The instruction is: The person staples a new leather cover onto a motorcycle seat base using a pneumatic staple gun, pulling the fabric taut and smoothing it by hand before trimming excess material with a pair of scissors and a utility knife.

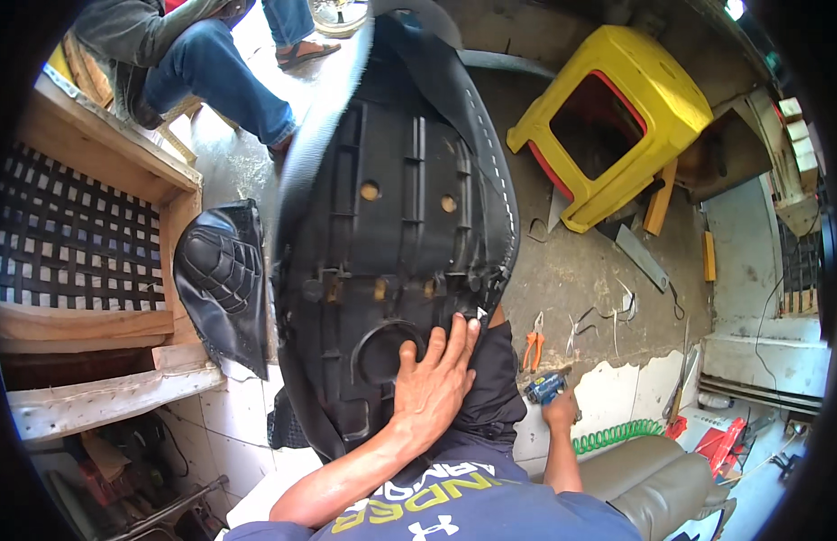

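Observation:
An upturned motorcycle seat [396,225] lies across my lap, its ribbed black plastic base facing up. Black cover material [481,135] wraps over its rim, with a line of white dashes along the right edge. My left hand [432,383] rests flat on the base, near a round recess, fingers stretched toward the right rim. Off to the right of the seat, my right hand [561,411] grips a blue staple gun [546,388], held low over the floor. The front of the tool is small and partly hard to make out.
Orange-handled pliers [534,341], a handsaw [642,256] and a yellow plastic stool [617,126] are on the right. A green coiled hose [617,435] runs beside my right forearm. Left are a black quilted cover [222,270] and a wooden frame [85,320]. Another person's leg [215,77] is at upper left.

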`<state>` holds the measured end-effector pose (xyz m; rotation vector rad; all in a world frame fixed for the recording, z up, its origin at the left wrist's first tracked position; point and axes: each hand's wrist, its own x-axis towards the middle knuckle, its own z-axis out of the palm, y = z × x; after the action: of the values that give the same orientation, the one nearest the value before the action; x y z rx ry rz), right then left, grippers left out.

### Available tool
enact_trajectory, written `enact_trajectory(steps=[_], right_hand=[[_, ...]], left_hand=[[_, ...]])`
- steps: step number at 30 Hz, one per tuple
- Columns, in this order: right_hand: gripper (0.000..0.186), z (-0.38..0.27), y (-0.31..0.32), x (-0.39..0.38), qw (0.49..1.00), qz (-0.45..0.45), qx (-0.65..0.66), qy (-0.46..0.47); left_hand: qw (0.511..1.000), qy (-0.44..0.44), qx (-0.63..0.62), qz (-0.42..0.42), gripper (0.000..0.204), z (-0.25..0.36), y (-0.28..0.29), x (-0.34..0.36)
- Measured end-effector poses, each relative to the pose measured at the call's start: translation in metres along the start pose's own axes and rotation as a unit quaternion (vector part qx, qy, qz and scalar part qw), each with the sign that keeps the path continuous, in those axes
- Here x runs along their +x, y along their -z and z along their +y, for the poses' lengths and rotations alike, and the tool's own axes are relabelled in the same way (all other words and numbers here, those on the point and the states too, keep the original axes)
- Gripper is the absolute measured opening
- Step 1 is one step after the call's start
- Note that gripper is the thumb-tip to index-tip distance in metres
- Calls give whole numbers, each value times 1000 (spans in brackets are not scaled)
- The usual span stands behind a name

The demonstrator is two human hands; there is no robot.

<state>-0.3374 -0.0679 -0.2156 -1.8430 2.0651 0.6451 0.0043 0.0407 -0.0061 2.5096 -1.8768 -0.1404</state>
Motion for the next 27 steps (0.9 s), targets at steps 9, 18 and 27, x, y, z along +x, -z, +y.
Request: enact_trajectory(steps=[9,18,27], right_hand=[[52,-6,21,16,990,52,98,92],[28,-113,250,-102,841,66,267,466],[48,-164,265,-124,822,100,136,544]], left_hand=[[999,-1,-36,-3,76,-2,-5,6],[1000,4,-28,-6,71,-1,-8,7],[999,3,-38,10,66,0,-10,4]])
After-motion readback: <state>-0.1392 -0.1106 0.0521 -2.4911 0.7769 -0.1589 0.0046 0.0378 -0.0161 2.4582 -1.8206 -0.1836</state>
